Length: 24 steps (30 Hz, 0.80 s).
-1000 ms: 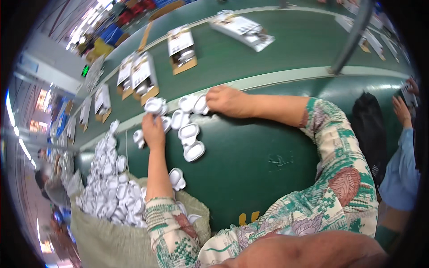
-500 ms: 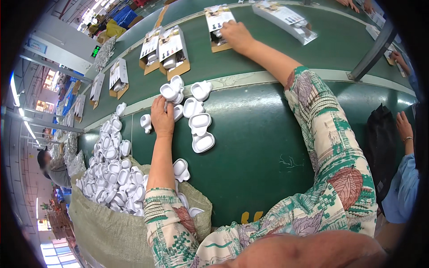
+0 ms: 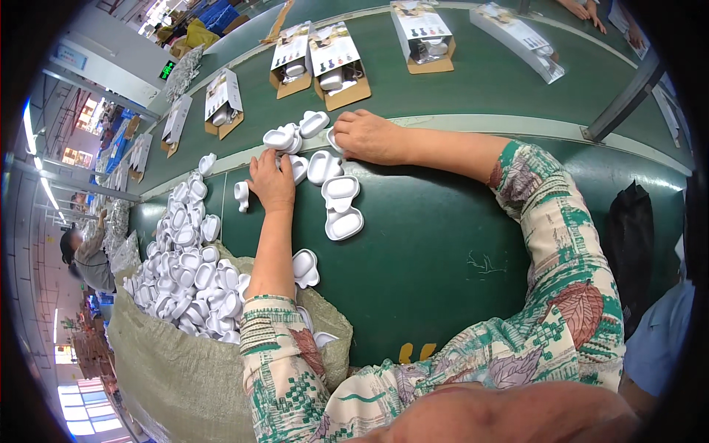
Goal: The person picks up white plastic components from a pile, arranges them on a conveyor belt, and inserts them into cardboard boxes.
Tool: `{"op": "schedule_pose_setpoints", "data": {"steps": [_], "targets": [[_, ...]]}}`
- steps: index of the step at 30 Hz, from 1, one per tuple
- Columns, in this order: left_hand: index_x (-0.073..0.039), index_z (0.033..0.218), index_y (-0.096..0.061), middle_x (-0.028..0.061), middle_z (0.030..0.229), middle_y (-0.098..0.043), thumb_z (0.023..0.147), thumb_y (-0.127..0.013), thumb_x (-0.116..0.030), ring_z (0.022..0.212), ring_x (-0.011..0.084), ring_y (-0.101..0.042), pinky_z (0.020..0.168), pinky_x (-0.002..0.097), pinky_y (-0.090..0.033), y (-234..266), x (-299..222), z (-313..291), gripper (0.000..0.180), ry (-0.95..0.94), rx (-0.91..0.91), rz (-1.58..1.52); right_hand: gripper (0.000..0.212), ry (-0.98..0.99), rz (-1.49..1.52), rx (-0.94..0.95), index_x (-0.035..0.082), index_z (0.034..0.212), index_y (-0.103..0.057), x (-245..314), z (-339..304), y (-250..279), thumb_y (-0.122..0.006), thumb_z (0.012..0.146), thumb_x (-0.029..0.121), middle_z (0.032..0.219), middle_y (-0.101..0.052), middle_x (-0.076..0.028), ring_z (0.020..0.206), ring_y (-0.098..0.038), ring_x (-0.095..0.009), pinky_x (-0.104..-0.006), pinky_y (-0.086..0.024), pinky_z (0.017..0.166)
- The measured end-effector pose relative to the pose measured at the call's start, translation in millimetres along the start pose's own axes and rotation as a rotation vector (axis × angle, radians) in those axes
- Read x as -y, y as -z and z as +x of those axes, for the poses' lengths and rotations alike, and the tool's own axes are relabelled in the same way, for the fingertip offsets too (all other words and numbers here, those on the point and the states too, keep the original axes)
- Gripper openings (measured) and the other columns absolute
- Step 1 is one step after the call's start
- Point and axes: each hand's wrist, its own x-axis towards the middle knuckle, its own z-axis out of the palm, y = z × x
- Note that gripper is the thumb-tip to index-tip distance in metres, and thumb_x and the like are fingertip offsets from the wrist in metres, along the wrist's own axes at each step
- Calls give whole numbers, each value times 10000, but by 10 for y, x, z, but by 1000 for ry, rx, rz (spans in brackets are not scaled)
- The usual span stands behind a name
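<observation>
While the left hand (image 3: pixel 272 181) lies flat, palm down, on a small cluster of white plastic trays (image 3: pixel 310 159) at the far edge of the green table (image 3: pixel 443 244), the right hand (image 3: pixel 369 136) is set beside it with its fingertips on the edge of one tray — nothing is seen to be lifted, and whether either grip is closed on a tray cannot be told. For a clean pick, a single tray would best be slid free of its neighbours before being pinched by its rim. Two more trays (image 3: pixel 341 208) lie just toward the body. A woven sack (image 3: pixel 170 369) heaped with the same trays stands at the left, and open cartons (image 3: pixel 336 70) are spaced along the conveyor belt (image 3: pixel 480 88) beyond — the forearms cross over loose pieces.
</observation>
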Motion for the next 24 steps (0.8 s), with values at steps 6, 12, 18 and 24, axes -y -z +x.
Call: {"op": "schedule_pose_setpoints", "data": {"steps": [6, 12, 18, 24], "targets": [[-135, 1142, -561, 29, 1243, -531, 848, -501, -321, 1238, 357, -374, 931, 632, -261, 14, -3, -2, 353, 10, 21, 46, 203, -89, -172, -203, 43, 799, -573, -444, -150, 129, -663, 706, 200, 895, -557, -81, 917, -528, -246, -358, -441, 768], [-118, 1151, -558, 57, 1253, -524, 852, -492, -320, 1226, 366, -386, 930, 631, -267, -48, 2, 4, 366, -1, 13, 56, 172, -331, -399, -352, 64, 798, -600, -1067, -193, 205, -662, 672, 164, 906, -573, -87, 906, -542, -249, -366, -448, 748], [-99, 1145, -553, 70, 1249, -523, 851, -496, -298, 1202, 365, -411, 909, 589, -336, -19, 129, 33, 360, -38, 13, 33, 265, -172, -216, -301, 88, 934, -581, -573, -29, 45, -664, 719, 218, 950, -548, -75, 955, -528, -241, -379, -440, 786], [-55, 1130, -559, 127, 1172, -567, 825, -531, -252, 1135, 397, -461, 945, 470, -379, -14, 121, 34, 364, -156, -30, -83, 230, -120, -193, -92, 70, 882, -544, -419, 105, -120, -668, 713, 167, 937, -544, -81, 944, -524, -249, -364, -440, 800]]}}
